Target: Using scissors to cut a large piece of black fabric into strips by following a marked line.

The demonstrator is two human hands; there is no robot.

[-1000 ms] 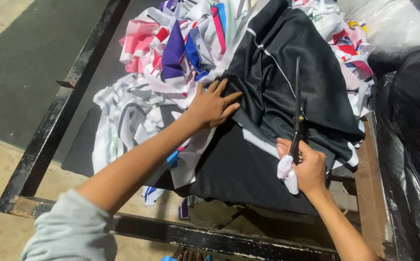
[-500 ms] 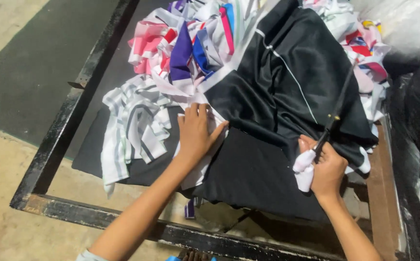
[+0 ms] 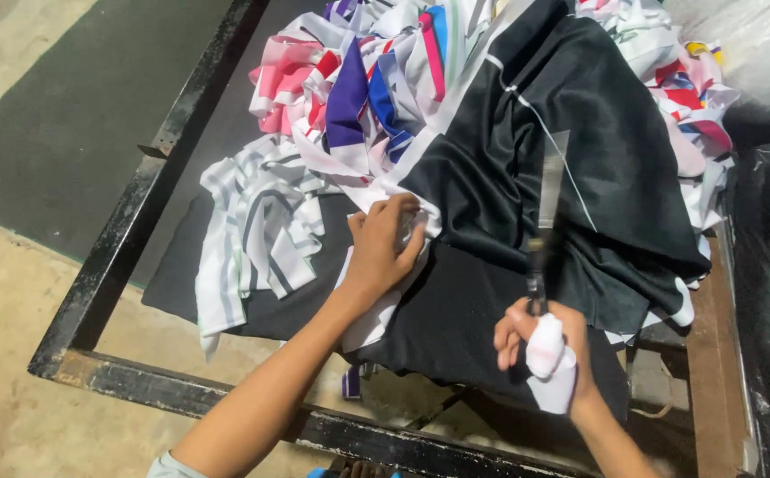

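**Left hand bunches the cloth, scissors swing upright**

Head view: the left hand, flat on the cloth half a second ago, now has its fingers curled, pinching a white fabric edge where it meets the black garment. The right hand, near right, grips the white-wrapped handles of the scissors, whose blades have swung from a rightward slant to nearly straight, pointing far over the black cloth; blades look closed
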